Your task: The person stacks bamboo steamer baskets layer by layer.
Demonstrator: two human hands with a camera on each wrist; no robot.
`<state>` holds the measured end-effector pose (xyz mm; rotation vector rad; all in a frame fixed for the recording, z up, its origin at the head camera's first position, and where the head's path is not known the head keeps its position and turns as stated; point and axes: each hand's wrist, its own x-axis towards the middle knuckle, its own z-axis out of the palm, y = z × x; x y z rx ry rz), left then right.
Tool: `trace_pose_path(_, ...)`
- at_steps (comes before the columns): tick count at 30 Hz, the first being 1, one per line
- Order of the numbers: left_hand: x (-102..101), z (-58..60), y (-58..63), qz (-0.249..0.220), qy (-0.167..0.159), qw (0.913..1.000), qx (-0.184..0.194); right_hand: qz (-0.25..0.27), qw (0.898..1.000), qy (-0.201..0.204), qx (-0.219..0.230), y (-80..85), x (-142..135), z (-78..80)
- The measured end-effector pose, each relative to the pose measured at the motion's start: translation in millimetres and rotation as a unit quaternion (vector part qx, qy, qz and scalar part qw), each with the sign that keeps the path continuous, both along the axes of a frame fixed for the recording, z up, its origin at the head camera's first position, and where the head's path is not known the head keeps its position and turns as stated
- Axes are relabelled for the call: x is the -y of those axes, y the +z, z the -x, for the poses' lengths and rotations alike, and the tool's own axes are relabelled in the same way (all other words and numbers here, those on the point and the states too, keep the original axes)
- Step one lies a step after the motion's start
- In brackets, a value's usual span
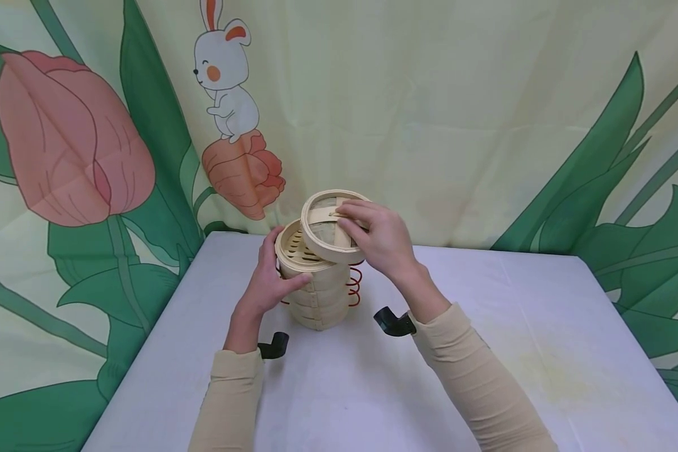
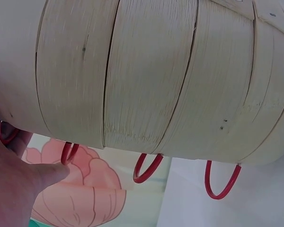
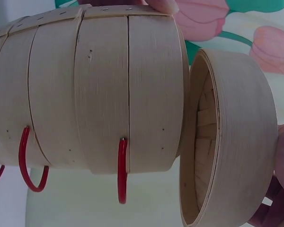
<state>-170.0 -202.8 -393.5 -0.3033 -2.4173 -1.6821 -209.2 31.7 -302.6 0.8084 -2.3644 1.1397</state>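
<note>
A stack of round bamboo steamer baskets (image 1: 319, 301) stands upright on the table, a slatted base (image 1: 295, 247) showing in its open top. My left hand (image 1: 267, 281) grips the upper part from the left, thumb across the front. At the lid's crossed strap my right hand (image 1: 381, 237) pinches the bamboo steamer lid (image 1: 329, 251), which is tilted and shifted right over the stack's top. The right wrist view shows a gap between the lid (image 3: 246, 132) and the top basket (image 3: 154, 94). Red loops (image 2: 149, 169) stick out from the stack's sides.
The steamer stands towards the back of a white-covered table (image 1: 520, 351). Directly behind the table hangs a printed curtain (image 1: 429, 125) with tulips, leaves and a rabbit. A black curved piece (image 1: 394, 322) is fixed at the right wrist, another (image 1: 274, 346) at the left.
</note>
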Motion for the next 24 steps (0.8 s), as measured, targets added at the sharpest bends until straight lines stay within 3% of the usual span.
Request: trace_pose_path(24,-1.2,-1.7,1.9,0.011,0.008,0.9999,0.007,-0.046,0.999,0.018,-0.004,2.4,23.7,1.7)
